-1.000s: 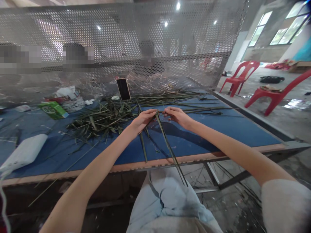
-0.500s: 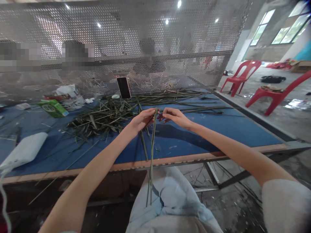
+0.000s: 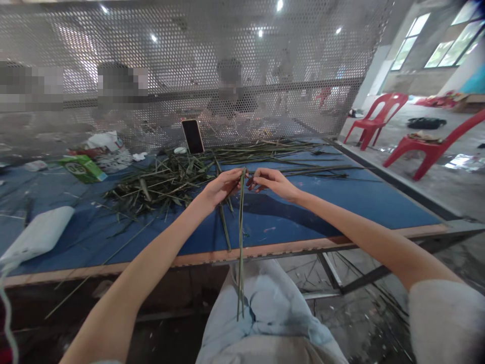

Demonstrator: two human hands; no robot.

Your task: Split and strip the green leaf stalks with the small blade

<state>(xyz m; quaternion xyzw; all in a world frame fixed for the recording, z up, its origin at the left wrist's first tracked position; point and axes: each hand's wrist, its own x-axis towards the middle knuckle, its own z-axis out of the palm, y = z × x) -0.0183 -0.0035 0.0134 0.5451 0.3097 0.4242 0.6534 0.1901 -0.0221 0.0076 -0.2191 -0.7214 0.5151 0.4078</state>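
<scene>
Above the blue tabletop, my left hand (image 3: 223, 185) pinches the upper end of a few long green leaf strips (image 3: 241, 227). The strips hang down past the table's front edge to above my lap. My right hand (image 3: 271, 182) is just to the right of the pinched end, its fingers curled together. What lies between the right fingertips is too small to make out. Left of my left hand lies a tangled heap of green leaf scraps (image 3: 151, 187). One short strip (image 3: 224, 227) rests on the table below that hand.
More long strips (image 3: 273, 149) lie along the back of the table. A phone (image 3: 193, 136) leans by the perforated metal screen (image 3: 182, 60). At left are a green box (image 3: 83, 169) and a white device with a cable (image 3: 41, 232). Red chairs (image 3: 382, 119) stand at right; people sit behind the screen.
The hanging lower ends of the strips have swung slightly to the right. Both hands keep almost the same place and grip.
</scene>
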